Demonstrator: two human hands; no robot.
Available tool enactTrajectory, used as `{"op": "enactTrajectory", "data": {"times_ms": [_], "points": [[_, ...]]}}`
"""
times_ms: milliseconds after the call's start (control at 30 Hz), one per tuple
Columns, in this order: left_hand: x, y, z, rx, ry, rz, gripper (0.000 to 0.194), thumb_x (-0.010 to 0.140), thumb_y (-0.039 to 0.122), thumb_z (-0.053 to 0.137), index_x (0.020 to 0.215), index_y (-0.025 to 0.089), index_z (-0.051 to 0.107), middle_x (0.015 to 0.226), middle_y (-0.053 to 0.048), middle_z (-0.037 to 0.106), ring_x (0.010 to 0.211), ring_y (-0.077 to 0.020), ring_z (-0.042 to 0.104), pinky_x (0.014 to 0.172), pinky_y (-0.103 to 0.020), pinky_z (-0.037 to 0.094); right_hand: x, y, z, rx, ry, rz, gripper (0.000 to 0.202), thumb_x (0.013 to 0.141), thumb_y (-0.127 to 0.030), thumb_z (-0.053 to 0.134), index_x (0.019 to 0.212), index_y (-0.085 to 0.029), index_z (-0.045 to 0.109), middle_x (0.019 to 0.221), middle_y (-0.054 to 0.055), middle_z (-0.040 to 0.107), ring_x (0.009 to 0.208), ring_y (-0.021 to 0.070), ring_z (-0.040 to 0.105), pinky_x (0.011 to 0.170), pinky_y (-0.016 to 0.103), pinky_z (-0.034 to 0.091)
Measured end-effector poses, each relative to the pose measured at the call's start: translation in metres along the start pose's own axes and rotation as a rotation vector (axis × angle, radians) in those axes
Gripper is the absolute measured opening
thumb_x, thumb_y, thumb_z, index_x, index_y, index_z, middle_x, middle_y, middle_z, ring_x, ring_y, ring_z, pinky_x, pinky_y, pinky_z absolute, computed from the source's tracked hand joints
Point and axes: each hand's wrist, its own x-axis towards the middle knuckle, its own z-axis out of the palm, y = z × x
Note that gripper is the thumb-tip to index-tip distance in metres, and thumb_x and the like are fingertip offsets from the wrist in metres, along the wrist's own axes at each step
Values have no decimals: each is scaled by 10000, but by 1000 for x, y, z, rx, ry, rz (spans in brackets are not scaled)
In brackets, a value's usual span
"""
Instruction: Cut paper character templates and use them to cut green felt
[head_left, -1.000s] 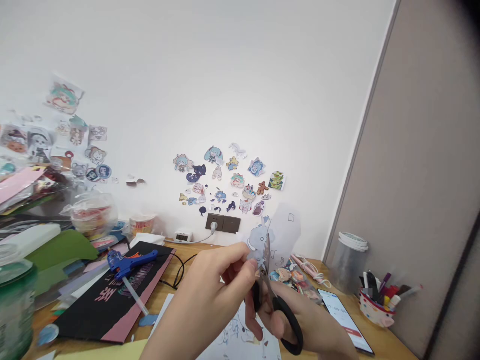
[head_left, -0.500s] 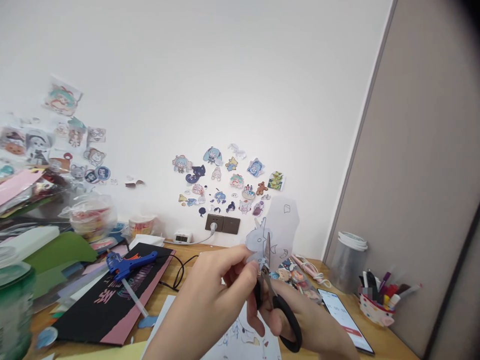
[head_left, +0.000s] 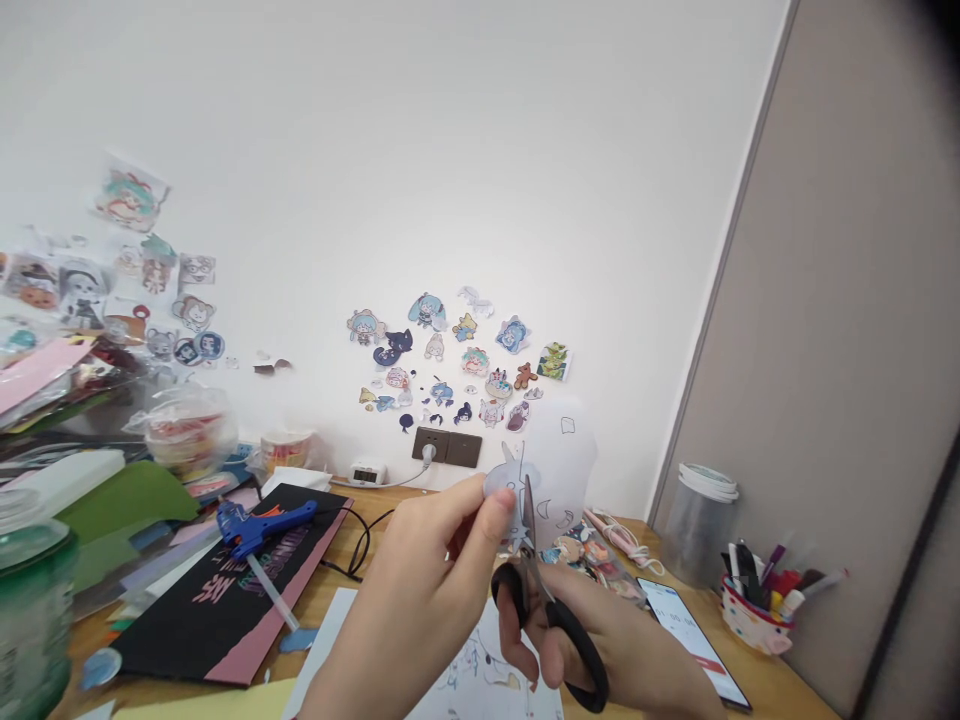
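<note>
My left hand (head_left: 442, 560) pinches a sheet of paper (head_left: 562, 460) between thumb and fingers. On the paper are outlined drawings, among them a pale blue cut shape near my thumb. In my right hand (head_left: 570, 620) is a pair of black-handled scissors (head_left: 581, 655), gripped through its loops. Its blades point upward and lie against the paper, just right of my left thumb. Below my hands a white sheet with drawings (head_left: 487, 665) lies on the desk, partly covered by my left forearm.
A blue glue gun (head_left: 266, 525) rests on a black folder (head_left: 195, 610) at left. A green jar (head_left: 34, 600) stands near the left edge. Rightward are a phone (head_left: 690, 640), a pen holder (head_left: 757, 615) and a clear canister (head_left: 701, 525). Paper cutouts (head_left: 472, 360) cover the wall behind.
My left thumb has shifted up along the paper, away from the scissors' pivot. The paper has turned slightly, and the scissors' handles sit further apart.
</note>
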Motion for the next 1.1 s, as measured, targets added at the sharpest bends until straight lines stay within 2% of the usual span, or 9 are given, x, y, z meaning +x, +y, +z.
{"op": "enactTrajectory", "data": {"times_ms": [67,167,333,567,667,900,1100], "points": [[0,-2,0,52,22,23,378,909,408,289,591,203,292,504,59,311,478,-99,282,463,-235,234,0,1,0,6,8,-7,503,730,-644,547,795,-151,470,691,-4,491,621,95,423,558,206,341],[-2,-3,0,98,11,47,370,912,394,279,596,203,300,509,53,347,483,-102,318,486,-238,254,1,1,1,0,11,-35,578,678,-707,524,814,-148,476,730,18,523,655,113,447,586,224,357],[-3,1,-2,99,-23,54,355,919,348,289,593,206,274,433,56,426,477,-106,392,505,-228,272,1,-3,4,-28,36,-78,567,703,-713,473,776,-151,455,748,24,508,651,107,422,598,233,348],[-1,-3,0,142,33,89,358,916,350,284,591,200,258,452,60,390,457,-93,359,493,-232,262,2,3,4,-10,32,-81,583,689,-721,482,801,-148,473,738,34,503,663,123,435,590,233,358],[-1,-4,1,126,48,106,359,916,348,291,590,199,270,439,63,396,449,-89,364,484,-226,260,4,6,5,-5,41,-78,606,663,-737,476,811,-149,479,741,33,501,665,124,430,582,228,353],[-2,-3,0,72,34,115,358,921,337,304,590,203,282,399,65,470,427,-88,411,475,-210,281,4,2,8,2,66,-58,592,693,-733,446,811,-154,459,724,25,488,645,117,418,577,227,346],[-1,-4,1,48,43,127,357,919,361,307,600,202,323,430,59,465,447,-86,419,470,-198,290,4,-2,8,-12,78,-74,592,678,-732,463,792,-152,447,695,13,468,619,109,387,561,229,320]]}}
